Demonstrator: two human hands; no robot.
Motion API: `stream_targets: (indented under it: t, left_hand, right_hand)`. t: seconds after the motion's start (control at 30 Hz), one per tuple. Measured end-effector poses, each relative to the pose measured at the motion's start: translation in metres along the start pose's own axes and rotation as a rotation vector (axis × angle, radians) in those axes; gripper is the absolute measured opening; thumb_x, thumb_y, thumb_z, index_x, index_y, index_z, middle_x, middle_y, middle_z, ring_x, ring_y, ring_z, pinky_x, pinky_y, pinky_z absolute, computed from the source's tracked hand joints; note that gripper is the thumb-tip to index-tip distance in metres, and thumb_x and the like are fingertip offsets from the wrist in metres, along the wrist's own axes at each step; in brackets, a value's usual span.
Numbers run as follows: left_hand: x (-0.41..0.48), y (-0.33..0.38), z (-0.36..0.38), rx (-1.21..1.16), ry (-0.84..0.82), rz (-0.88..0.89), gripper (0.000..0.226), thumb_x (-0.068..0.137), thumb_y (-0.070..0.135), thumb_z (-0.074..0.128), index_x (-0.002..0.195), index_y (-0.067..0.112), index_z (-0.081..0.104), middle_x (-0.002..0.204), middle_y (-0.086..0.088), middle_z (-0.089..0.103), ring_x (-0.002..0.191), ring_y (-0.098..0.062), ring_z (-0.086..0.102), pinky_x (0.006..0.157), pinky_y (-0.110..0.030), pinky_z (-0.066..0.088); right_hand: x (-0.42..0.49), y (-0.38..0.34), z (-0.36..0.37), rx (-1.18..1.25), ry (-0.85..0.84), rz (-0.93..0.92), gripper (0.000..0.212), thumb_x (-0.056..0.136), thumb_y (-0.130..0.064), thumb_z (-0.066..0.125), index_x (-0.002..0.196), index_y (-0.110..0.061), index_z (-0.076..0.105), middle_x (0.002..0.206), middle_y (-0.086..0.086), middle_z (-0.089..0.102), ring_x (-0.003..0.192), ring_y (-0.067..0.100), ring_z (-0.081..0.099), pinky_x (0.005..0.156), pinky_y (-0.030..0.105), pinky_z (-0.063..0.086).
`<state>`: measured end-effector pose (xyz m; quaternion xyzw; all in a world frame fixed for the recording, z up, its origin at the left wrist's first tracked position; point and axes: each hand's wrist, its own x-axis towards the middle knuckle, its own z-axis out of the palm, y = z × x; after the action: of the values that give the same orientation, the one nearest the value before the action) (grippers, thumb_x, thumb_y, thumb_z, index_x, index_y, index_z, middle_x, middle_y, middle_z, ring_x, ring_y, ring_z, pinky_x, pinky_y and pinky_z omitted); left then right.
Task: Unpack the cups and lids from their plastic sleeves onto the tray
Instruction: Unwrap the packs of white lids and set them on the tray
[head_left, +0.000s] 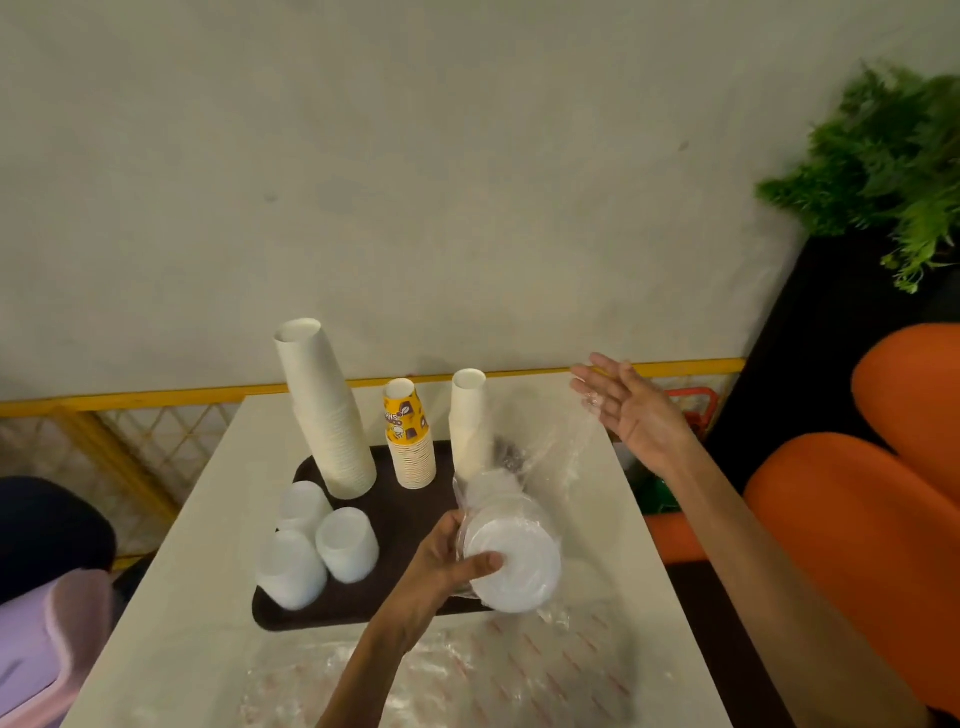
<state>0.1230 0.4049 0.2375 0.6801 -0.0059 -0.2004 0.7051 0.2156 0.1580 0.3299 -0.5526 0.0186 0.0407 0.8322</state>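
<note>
My left hand (441, 561) grips a stack of white lids (511, 556) that is still inside a clear plastic sleeve (540, 441), at the right front edge of the dark brown tray (400, 525). The sleeve's loose end reaches up to my right hand (628, 410), which is raised above the table's far right corner with fingers straight. On the tray stand a tall white cup stack (327, 415), a yellow printed cup stack (410, 436) and a shorter white cup stack (467, 421). Three short white stacks (347, 543) sit at the tray's left front.
Empty crumpled plastic sleeves (493, 670) lie on the white table (197, 571) in front of the tray. An orange seat (857, 519) and a green plant (883, 166) are on the right. A yellow railing (156, 397) runs behind the table. A lilac object (47, 649) is at the left.
</note>
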Motion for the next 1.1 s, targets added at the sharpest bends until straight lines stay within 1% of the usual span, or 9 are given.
stream_targets:
  t: [0.1, 0.2, 0.27, 0.43, 0.6, 0.73, 0.9, 1.03, 1.1]
  left_hand:
    - [0.008, 0.002, 0.002, -0.041, 0.023, 0.018, 0.084, 0.049, 0.042, 0.082, 0.122, 0.021, 0.047, 0.120, -0.007, 0.059, 0.108, -0.021, 0.061, 0.078, -0.035, 0.057]
    - [0.016, 0.007, 0.006, -0.058, 0.047, 0.044, 0.097, 0.041, 0.052, 0.088, 0.123, 0.022, 0.046, 0.123, -0.007, 0.057, 0.113, -0.025, 0.058, 0.083, -0.042, 0.057]
    - [0.020, 0.009, 0.010, -0.062, 0.044, 0.044, 0.104, 0.036, 0.056, 0.088, 0.123, 0.021, 0.045, 0.124, -0.007, 0.055, 0.115, -0.027, 0.057, 0.082, -0.042, 0.057]
    - [0.021, 0.018, 0.003, -0.002, 0.048, 0.044, 0.104, 0.043, 0.066, 0.082, 0.128, 0.019, 0.045, 0.126, -0.004, 0.056, 0.115, -0.023, 0.057, 0.093, -0.039, 0.053]
    - [0.033, 0.045, -0.002, 0.038, 0.192, 0.064, 0.049, 0.078, 0.041, 0.070, 0.118, 0.015, 0.058, 0.120, -0.006, 0.061, 0.113, -0.022, 0.059, 0.094, -0.034, 0.051]
    - [0.041, 0.073, -0.004, -0.027, 0.348, 0.155, 0.004, 0.088, 0.009, 0.063, 0.089, 0.011, 0.066, 0.091, -0.007, 0.067, 0.081, -0.017, 0.062, 0.074, -0.025, 0.050]
    - [0.041, 0.122, -0.029, -0.185, 0.505, 0.349, 0.017, 0.092, 0.004, 0.056, 0.078, 0.013, 0.061, 0.062, 0.009, 0.062, 0.058, -0.004, 0.055, 0.061, -0.021, 0.043]
    - [0.037, 0.124, -0.027, -0.239, 0.761, 0.387, 0.012, 0.095, 0.015, 0.055, 0.085, 0.017, 0.061, 0.079, 0.003, 0.063, 0.070, -0.008, 0.059, 0.065, -0.020, 0.048]
    - [0.035, 0.106, -0.008, -0.204, 0.731, 0.331, 0.013, 0.095, 0.027, 0.055, 0.098, 0.015, 0.059, 0.093, 0.001, 0.063, 0.084, -0.012, 0.059, 0.079, -0.028, 0.047]
  right_hand:
    - [-0.011, 0.020, -0.006, -0.118, 0.012, 0.128, 0.065, 0.080, -0.060, 0.043, 0.137, -0.026, 0.039, 0.122, 0.002, 0.058, 0.111, 0.015, 0.056, 0.092, 0.030, 0.044]
    - [-0.032, 0.060, -0.001, -0.377, -0.138, 0.279, 0.068, 0.077, -0.051, 0.061, 0.137, -0.034, 0.035, 0.135, 0.001, 0.053, 0.109, 0.013, 0.056, 0.095, 0.032, 0.047]
    - [-0.044, 0.076, 0.009, -0.370, -0.258, 0.298, 0.083, 0.064, -0.047, 0.081, 0.134, -0.028, 0.040, 0.123, -0.004, 0.060, 0.107, 0.011, 0.058, 0.086, 0.026, 0.052]
    - [-0.044, 0.078, 0.019, -0.464, -0.277, 0.267, 0.058, 0.071, -0.016, 0.081, 0.120, -0.024, 0.051, 0.109, -0.004, 0.062, 0.105, 0.016, 0.059, 0.082, 0.025, 0.053]
    - [-0.044, 0.076, 0.016, -0.541, -0.356, 0.259, 0.050, 0.076, -0.007, 0.075, 0.114, -0.029, 0.051, 0.109, -0.006, 0.062, 0.103, 0.011, 0.060, 0.079, 0.023, 0.053]
    - [-0.046, 0.079, 0.015, -0.576, -0.353, 0.259, 0.061, 0.066, -0.022, 0.084, 0.117, -0.030, 0.051, 0.115, -0.002, 0.061, 0.107, 0.014, 0.058, 0.086, 0.028, 0.054]
    - [-0.044, 0.081, 0.009, -0.558, -0.319, 0.252, 0.085, 0.047, -0.039, 0.084, 0.124, -0.030, 0.048, 0.121, 0.002, 0.058, 0.112, 0.018, 0.056, 0.085, 0.027, 0.052]
    - [-0.041, 0.079, 0.012, -0.482, -0.258, 0.215, 0.090, 0.044, -0.043, 0.082, 0.126, -0.031, 0.046, 0.123, 0.003, 0.056, 0.113, 0.020, 0.054, 0.086, 0.027, 0.051]
    - [-0.039, 0.076, 0.019, -0.441, -0.252, 0.182, 0.080, 0.051, -0.036, 0.086, 0.122, -0.035, 0.047, 0.124, 0.002, 0.055, 0.114, 0.019, 0.054, 0.087, 0.028, 0.051]
